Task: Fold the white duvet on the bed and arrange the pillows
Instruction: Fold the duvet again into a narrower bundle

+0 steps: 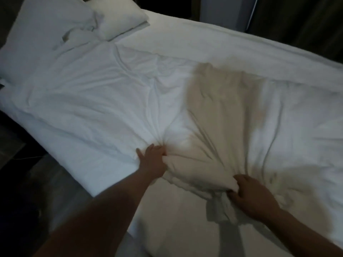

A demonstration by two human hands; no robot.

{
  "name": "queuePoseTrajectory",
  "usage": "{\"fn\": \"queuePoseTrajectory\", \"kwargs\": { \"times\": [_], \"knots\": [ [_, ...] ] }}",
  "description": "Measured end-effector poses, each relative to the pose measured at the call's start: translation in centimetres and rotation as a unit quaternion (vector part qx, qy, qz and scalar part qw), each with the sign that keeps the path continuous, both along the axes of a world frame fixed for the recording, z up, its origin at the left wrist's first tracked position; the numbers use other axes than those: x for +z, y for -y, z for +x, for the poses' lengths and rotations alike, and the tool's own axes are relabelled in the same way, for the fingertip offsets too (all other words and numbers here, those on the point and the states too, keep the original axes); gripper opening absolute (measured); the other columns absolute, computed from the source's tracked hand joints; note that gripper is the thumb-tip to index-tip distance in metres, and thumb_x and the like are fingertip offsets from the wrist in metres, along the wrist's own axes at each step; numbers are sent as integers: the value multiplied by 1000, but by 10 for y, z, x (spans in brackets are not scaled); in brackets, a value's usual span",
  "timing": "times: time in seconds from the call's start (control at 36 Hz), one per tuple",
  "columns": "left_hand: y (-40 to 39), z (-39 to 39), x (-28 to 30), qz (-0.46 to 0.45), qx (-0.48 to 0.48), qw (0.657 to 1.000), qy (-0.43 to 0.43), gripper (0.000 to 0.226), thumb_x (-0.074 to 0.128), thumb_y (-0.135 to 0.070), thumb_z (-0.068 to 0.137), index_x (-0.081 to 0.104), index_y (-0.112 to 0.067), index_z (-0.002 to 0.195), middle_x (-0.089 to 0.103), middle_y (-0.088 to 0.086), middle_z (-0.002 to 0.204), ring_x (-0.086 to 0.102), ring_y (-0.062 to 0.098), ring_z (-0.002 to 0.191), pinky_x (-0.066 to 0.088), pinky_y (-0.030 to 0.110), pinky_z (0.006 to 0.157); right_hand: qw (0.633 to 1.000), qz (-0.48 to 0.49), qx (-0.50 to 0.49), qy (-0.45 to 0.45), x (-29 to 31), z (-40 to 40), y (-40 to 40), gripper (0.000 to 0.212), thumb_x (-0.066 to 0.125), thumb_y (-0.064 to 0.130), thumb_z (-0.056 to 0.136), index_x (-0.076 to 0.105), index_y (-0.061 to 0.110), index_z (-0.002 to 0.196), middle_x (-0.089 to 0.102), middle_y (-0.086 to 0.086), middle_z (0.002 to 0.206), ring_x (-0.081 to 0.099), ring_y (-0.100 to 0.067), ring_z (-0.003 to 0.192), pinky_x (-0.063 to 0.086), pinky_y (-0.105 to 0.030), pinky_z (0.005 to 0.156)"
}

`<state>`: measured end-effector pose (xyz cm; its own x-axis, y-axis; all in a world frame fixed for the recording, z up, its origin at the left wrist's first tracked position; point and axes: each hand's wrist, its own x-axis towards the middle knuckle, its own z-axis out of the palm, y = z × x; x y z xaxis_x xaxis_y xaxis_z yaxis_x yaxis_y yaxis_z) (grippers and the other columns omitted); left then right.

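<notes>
The white duvet (115, 101) lies spread and wrinkled over the bed. My left hand (151, 157) grips a bunch of its near edge, and creases fan out from that grip. My right hand (250, 193) grips another bunch of the same edge, farther right and closer to me. Between my hands the edge is gathered into a thick roll. Two white pillows sit at the head of the bed on the far left: a large crumpled one (48, 25) and a smaller plump one (118, 17) beside it.
The bare white sheet (232, 43) shows along the far side of the bed. Dark floor (37, 182) lies to the left of the bed, by my left arm. Dark curtains (297, 15) hang behind the far right side.
</notes>
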<state>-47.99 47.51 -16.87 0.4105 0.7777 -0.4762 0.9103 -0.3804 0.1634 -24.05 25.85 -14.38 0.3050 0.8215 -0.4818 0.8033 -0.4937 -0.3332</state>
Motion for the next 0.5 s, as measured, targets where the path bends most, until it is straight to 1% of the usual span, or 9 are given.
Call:
{"fn": "queuePoseTrajectory", "kwargs": {
  "times": [0.06,0.11,0.17,0.22,0.28,0.33,0.42,0.44,0.5],
  "knots": [
    [11,-4,-10,-28,-19,999,-31,61,49,-34,93,26,-27,150,9,-9,163,-4,20,151,3,69,113,999,36,3,-6,-15,-16,18,75,48,66,78,49,21,137,59,-4,126,59,-28,109,49,-36,84],
    [25,-9,-24,-33,-36,998,-47,74,42,-45,96,5,-23,157,-14,-9,163,-16,24,150,6,71,112,993,120,-13,0,-20,-29,32,80,58,65,73,53,15,136,59,-5,131,60,-28,112,52,-41,88],
    [39,-12,-36,-24,-28,999,-38,86,42,-55,94,-7,-21,157,-23,-5,162,-21,26,149,9,69,113,977,212,-30,3,-22,-35,48,77,66,58,71,57,13,133,58,-5,135,59,-27,117,50,-46,94],
    [54,-11,-41,-4,-23,999,-31,97,43,-61,91,-13,-16,155,-24,-1,162,-22,29,148,10,64,116,956,288,-57,6,-21,-32,67,68,67,49,72,61,10,128,58,-5,135,57,-24,121,46,-44,98],
    [73,0,-35,-7,-32,999,-33,103,45,-64,89,-15,-11,154,-22,4,162,-18,32,149,11,58,118,946,312,-81,9,-18,-24,86,65,65,43,72,62,5,124,59,-10,132,55,-25,122,43,-39,100],
    [95,17,-28,-9,-44,999,-1,103,45,-64,86,-8,-8,155,-12,9,164,-8,34,151,15,56,117,949,295,-113,25,-17,-13,105,69,62,42,68,60,2,126,59,-14,130,54,-28,120,42,-39,100],
    [131,51,-12,56,-51,991,107,97,43,-55,71,20,-5,152,28,17,157,30,36,144,30,62,110,961,222,-143,86,-22,17,133,75,59,30,58,55,5,129,59,-18,129,56,-36,116,39,-40,98],
    [144,63,-8,88,-43,984,150,96,49,-51,68,26,-6,149,36,16,153,36,34,142,32,61,110,966,189,-144,99,-24,31,143,78,56,27,54,55,4,129,59,-20,128,58,-39,114,40,-42,97],
    [170,87,4,105,-45,969,220,92,60,-41,66,32,-12,149,35,11,154,31,30,144,28,57,114,976,114,-139,123,-31,60,165,82,59,30,52,57,2,129,61,-22,125,60,-43,110,43,-45,95]
  ]
}}
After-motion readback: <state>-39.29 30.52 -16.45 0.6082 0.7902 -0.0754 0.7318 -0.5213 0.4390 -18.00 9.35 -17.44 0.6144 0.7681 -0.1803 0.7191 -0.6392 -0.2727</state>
